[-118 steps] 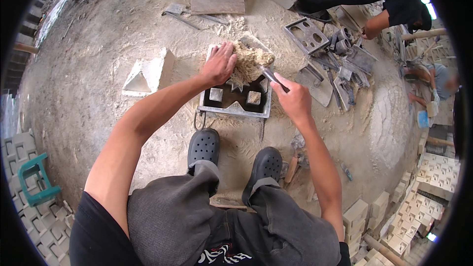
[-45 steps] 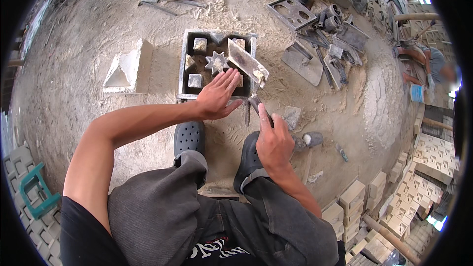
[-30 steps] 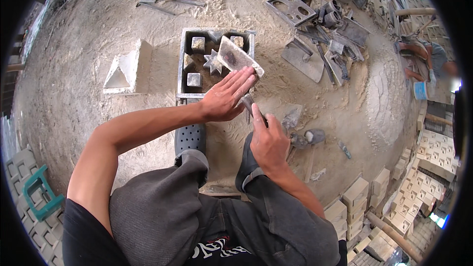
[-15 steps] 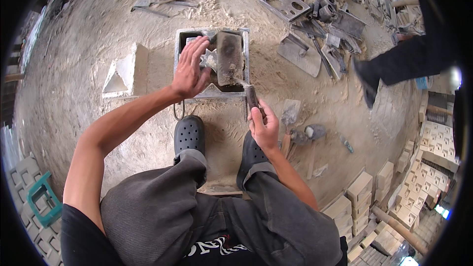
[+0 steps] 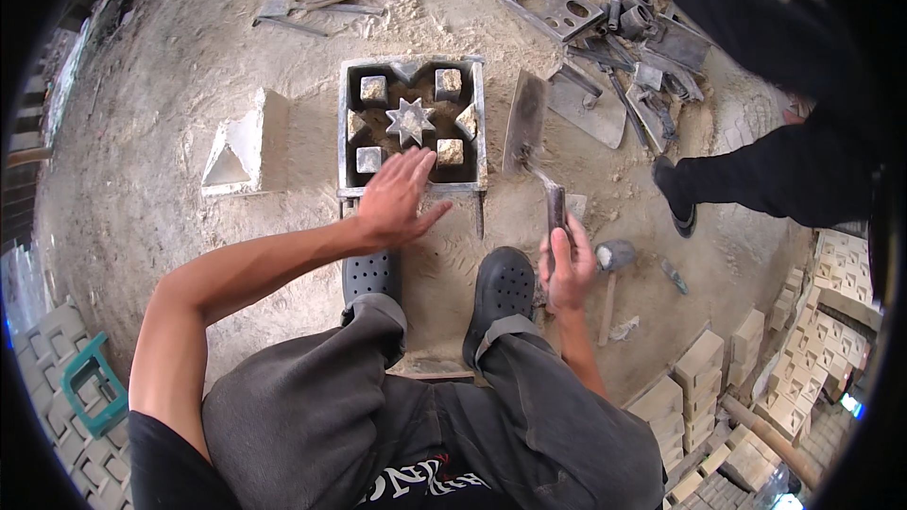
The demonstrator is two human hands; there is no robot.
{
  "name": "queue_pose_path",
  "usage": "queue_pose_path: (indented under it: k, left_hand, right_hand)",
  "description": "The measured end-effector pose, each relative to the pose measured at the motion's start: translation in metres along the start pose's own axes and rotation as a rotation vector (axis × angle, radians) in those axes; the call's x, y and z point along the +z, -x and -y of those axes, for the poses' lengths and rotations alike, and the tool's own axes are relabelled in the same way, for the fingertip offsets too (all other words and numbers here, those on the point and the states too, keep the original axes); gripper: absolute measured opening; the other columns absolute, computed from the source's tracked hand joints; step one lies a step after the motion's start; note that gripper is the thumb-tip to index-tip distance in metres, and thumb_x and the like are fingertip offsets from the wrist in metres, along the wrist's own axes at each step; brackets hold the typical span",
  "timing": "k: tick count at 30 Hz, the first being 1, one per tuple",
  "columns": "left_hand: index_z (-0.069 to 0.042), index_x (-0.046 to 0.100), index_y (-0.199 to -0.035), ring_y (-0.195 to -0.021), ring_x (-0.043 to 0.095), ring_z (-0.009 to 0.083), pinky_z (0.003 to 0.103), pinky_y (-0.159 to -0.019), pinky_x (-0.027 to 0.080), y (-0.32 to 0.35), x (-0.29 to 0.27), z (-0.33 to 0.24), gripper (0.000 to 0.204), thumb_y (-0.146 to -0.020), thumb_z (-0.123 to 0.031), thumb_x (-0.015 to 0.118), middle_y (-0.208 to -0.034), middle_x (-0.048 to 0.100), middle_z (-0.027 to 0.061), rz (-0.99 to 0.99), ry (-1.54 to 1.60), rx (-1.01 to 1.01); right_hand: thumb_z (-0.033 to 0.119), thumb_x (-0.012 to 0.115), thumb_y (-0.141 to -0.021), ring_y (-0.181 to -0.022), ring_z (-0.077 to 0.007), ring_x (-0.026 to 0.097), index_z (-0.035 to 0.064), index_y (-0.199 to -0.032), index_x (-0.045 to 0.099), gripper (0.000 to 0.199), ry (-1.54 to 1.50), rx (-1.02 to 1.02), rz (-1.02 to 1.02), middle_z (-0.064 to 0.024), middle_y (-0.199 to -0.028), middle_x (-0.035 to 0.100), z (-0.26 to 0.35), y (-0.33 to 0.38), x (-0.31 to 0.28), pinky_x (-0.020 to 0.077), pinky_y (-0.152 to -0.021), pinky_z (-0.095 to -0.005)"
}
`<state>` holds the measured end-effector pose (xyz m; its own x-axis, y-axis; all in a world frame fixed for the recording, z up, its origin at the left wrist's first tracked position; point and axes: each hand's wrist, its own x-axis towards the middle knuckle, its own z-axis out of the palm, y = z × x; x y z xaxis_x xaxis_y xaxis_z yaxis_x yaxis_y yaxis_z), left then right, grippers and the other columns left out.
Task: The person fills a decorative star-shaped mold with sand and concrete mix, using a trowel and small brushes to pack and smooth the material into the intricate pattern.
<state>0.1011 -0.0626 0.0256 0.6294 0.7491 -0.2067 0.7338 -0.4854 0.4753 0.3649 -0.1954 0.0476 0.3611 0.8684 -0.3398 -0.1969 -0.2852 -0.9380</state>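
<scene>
Here before me, the left hand spreads over the near rim of a star-cored mould; the right hand clasps a trowel handle.

- My left hand, fingers outstretched, hovers over the grey frame's near edge.
- My right hand grips a trowel, blade right of the frame.
- Star-shaped block stands mid-frame.
</scene>
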Motion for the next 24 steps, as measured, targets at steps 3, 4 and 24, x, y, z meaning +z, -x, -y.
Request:
queue_pose_path:
  k: [3,4,24]
  left_hand:
    - [0.003,0.059,-0.124,-0.116,0.056,0.0329,0.046,-0.105,0.042,0.000,-0.018,0.036,0.065,-0.094,-0.055,0.059,-0.123,0.060,0.0193,-0.135,-0.054,0.156]
    - [0.003,0.061,-0.119,-0.113,0.057,0.0327,0.046,-0.104,0.043,0.000,-0.023,0.037,0.065,-0.094,-0.057,0.060,-0.119,0.062,0.0182,-0.056,-0.062,0.112]
    - [-0.004,0.067,-0.099,-0.098,0.067,0.0332,0.046,-0.090,0.049,-0.044,-0.006,0.005,0.057,-0.086,-0.059,0.065,-0.092,0.071,0.0164,0.155,-0.115,0.253]
  right_hand:
    - [0.015,0.062,-0.100,-0.060,-0.0030,0.051,-0.0019,-0.138,0.056,0.041,0.222,-0.090,-0.047,0.0006,-0.083,0.062,0.012,0.005,-0.017,0.0404,-0.052,-0.0186]
    - [0.014,0.063,-0.099,-0.066,-0.0033,0.054,-0.0029,-0.136,0.059,0.040,0.308,-0.124,-0.076,0.0008,-0.085,0.064,0.016,0.007,-0.022,0.0436,-0.058,-0.0186]
    - [0.020,0.066,-0.099,-0.050,-0.0012,0.043,0.0033,-0.134,0.062,0.039,0.244,0.097,-0.468,0.0018,-0.073,0.060,0.001,0.038,-0.086,0.0330,-0.044,-0.0185]
